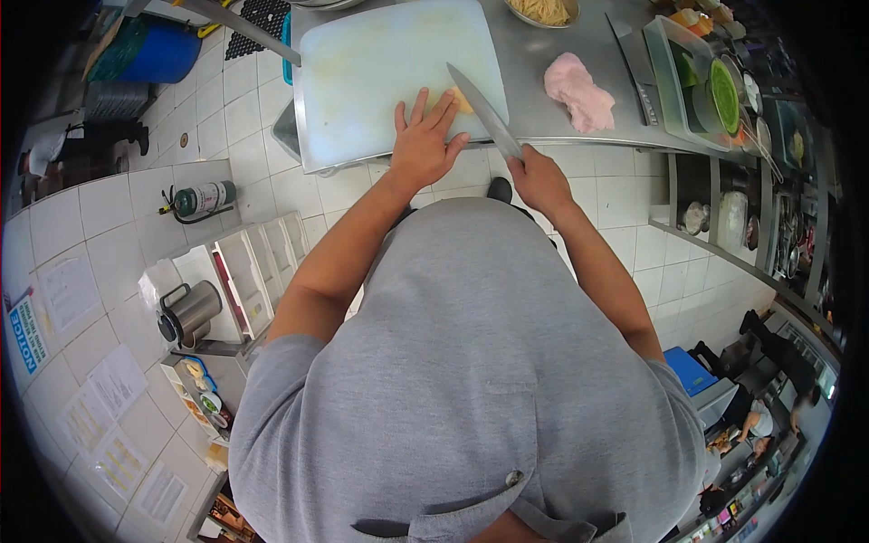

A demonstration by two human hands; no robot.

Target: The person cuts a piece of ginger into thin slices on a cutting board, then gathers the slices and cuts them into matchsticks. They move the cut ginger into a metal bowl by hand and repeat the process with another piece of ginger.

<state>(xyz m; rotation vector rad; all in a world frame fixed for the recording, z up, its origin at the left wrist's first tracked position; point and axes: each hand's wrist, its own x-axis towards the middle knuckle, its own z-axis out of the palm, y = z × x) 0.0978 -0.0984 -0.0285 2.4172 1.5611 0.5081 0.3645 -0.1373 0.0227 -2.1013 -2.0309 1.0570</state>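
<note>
Nearest you, your grey shirt [471,362] fills the lower view and hides your waist, your legs and the floor just in front of the counter.

Both forearms reach forward from it. Your left hand [423,145] lies flat with the fingers spread apart, at the near edge of the white board [362,72]. Its fingertips press on a small yellowish piece of food [460,100]. The hand covers most of that piece, so you cannot tell what it is or whether it has been cut.

Your right hand [539,179] is closed tight around the knife [484,113]. The handle is buried in your fist. The blade slants up and left, over the board's near right corner, with its tip beside the food and your left fingertips. Whether the edge touches the food is not clear.

The board sits on a steel counter [543,63]. To its right lies a pink lump [579,90], well apart from the board; meat or cloth, hard to say. Beyond it, a bowl of noodles [543,9] is cut off by the top edge. At the far right, a tray [674,72] of containers blurs into the dark rim of the lens.
</note>
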